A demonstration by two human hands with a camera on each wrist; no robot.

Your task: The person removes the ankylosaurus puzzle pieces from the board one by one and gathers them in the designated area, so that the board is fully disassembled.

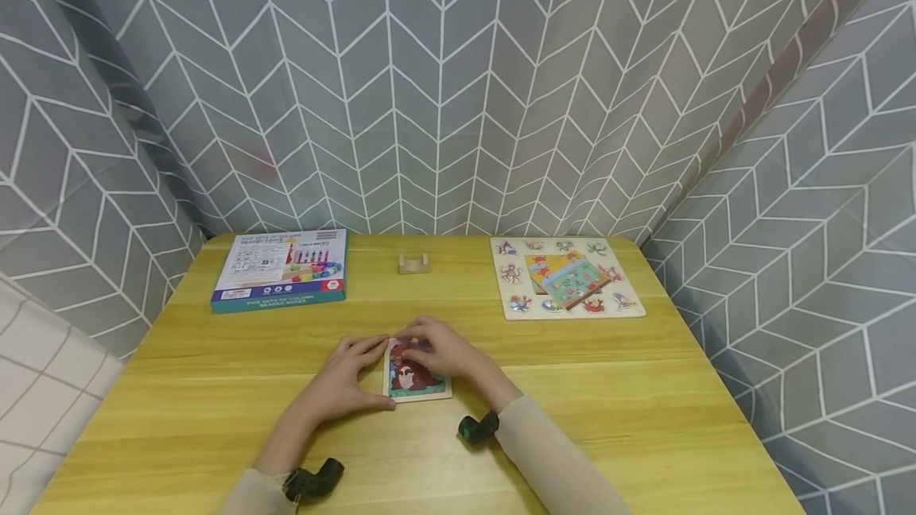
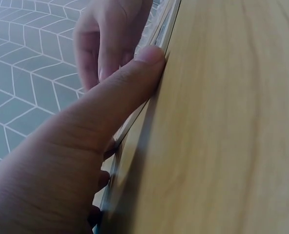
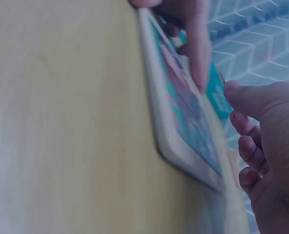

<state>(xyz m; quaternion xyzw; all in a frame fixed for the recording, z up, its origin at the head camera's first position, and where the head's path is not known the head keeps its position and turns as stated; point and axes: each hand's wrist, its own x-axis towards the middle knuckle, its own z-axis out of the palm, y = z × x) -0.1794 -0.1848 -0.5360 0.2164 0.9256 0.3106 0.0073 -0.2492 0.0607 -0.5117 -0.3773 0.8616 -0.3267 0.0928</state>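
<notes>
Puzzle board (image 1: 422, 389), pale-edged with a brown and teal picture, lies flat near the middle of the desk (image 1: 608, 420). Along its 9 o'clock side the left hand (image 1: 348, 382) grips it, thumb at the 7 o'clock corner and fingertips at the 11 o'clock corner. The right hand (image 1: 445, 350) comes over it from 2 o'clock, thumb and forefinger bent above the picture; a thin brownish sliver (image 3: 221, 76) shows by its thumb in the right wrist view, but I cannot tell whether it is pinched. Reckoned from the puzzle board, a boxed set (image 1: 279, 270) lies at 10 o'clock, a small notched wooden piece (image 1: 413, 265) at 12, and a sea-creature panel (image 1: 535, 311) at 2, with overlapping picture cards (image 1: 576, 280) on it.
</notes>
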